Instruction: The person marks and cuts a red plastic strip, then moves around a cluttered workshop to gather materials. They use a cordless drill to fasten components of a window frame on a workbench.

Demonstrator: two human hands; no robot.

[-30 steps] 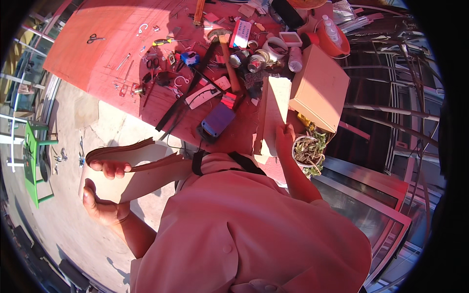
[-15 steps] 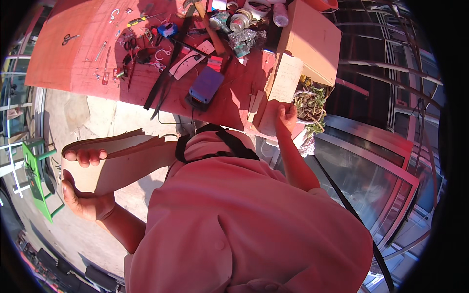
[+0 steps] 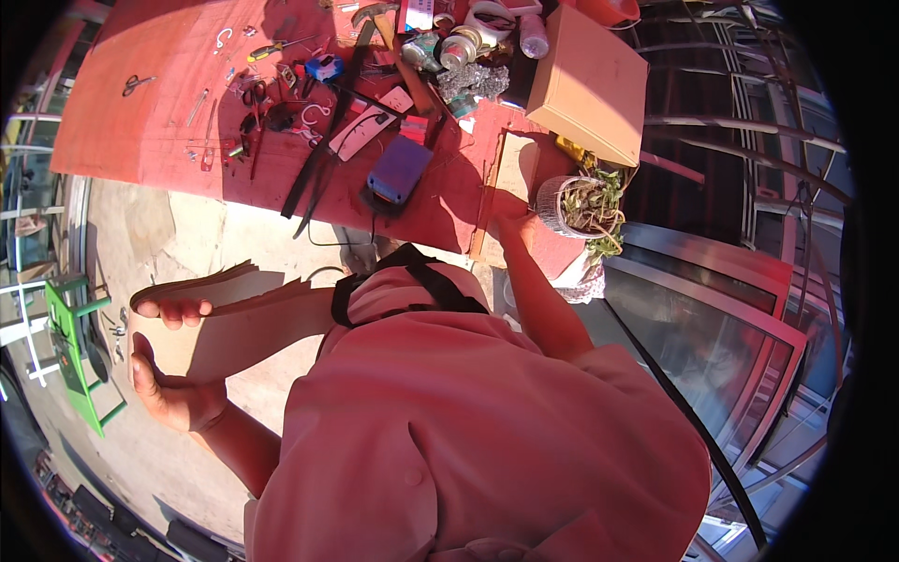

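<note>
My left hand (image 3: 183, 375) is closed around a stack of cardboard pieces (image 3: 253, 332), thumb below and fingers curled over the top. The stack has ragged torn edges and reaches toward my waist. My right hand (image 3: 513, 225) is at the right edge of another cardboard piece (image 3: 515, 169), closed on it at the near right of the red table (image 3: 309, 192). Shadow hides much of those fingers. Just right of that hand stands a clear pot (image 3: 559, 208) with a leafy plant (image 3: 599, 201).
A cardboard box (image 3: 595, 84) stands beyond the plant. Across the table lie a hammer (image 3: 398, 56), a blue-purple device (image 3: 398, 170), scissors (image 3: 138, 84), a screwdriver (image 3: 267, 51), tape rolls (image 3: 464, 45) and several small tools. A green stool (image 3: 75, 356) stands on the floor at left.
My right hand has shifted left with the cardboard piece, away from the box, uncovering more of the plant pot. My left hand still holds the stack, its pieces slightly more fanned apart.
</note>
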